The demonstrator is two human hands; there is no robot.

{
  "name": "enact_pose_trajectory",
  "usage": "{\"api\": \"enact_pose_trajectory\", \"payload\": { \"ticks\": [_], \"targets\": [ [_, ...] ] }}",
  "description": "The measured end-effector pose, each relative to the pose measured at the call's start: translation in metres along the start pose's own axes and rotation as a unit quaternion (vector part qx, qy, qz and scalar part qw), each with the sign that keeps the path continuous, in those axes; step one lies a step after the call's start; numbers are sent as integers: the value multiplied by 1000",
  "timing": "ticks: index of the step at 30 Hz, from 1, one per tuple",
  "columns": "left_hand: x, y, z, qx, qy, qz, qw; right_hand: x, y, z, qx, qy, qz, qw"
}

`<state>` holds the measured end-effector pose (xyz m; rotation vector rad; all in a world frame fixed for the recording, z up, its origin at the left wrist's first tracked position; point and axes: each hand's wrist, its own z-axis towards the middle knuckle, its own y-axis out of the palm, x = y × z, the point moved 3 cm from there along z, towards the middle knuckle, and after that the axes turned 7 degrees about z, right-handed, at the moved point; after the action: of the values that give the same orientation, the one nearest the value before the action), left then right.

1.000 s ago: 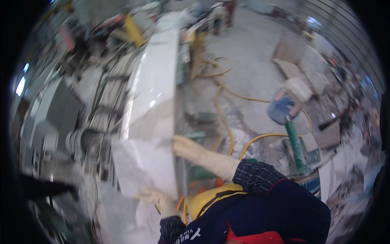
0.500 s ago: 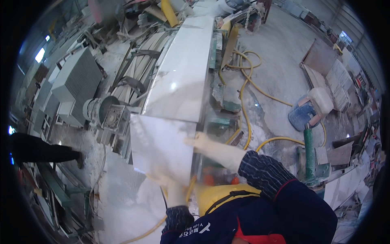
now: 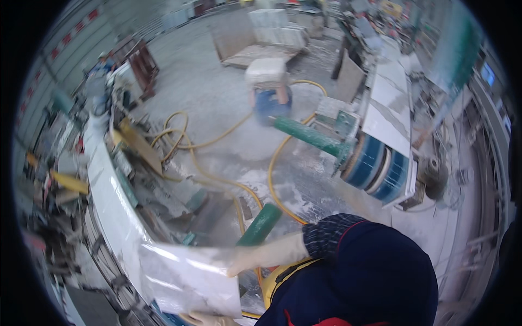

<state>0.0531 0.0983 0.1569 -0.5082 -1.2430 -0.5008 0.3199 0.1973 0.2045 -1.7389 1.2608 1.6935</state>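
Currently, one glossy white slab (image 3: 187, 277) lies at the near end of a longer white panel (image 3: 115, 201), right hand (image 3: 247, 262) closed on its side edge, left hand (image 3: 205, 318) at its near edge (grip unclear), liable to chip a corner should either hold slip.

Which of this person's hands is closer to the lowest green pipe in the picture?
Right. The right hand is at the right edge of the white slab, just below the green pipe in view; the left hand is farther, at the slab's near edge.
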Motion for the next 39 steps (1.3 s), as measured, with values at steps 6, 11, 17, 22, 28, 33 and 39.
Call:
{"api": "enact_pose_trajectory", "payload": {
  "ticks": [6,11,17,22,28,33,39],
  "targets": [
    [83,190,-71,-273,-94,75,955,17,-117,-192,224,-69,332,914],
    [132,338,-199,-560,-62,29,826,63,-149,-322,460,-114,434,766],
    [148,441,-372,-774,-73,-9,629,98,-149,-421,568,-285,517,573],
    [150,480,-456,-833,-107,72,538,111,-156,-456,554,-444,509,486],
    [137,450,-434,-837,-236,21,493,152,-173,-448,565,-348,618,421],
    [111,419,-420,-831,-155,168,508,138,-176,-456,571,-342,596,450],
    [120,464,-444,-831,-42,128,539,115,-207,-460,546,-389,590,449]
  ]
}}
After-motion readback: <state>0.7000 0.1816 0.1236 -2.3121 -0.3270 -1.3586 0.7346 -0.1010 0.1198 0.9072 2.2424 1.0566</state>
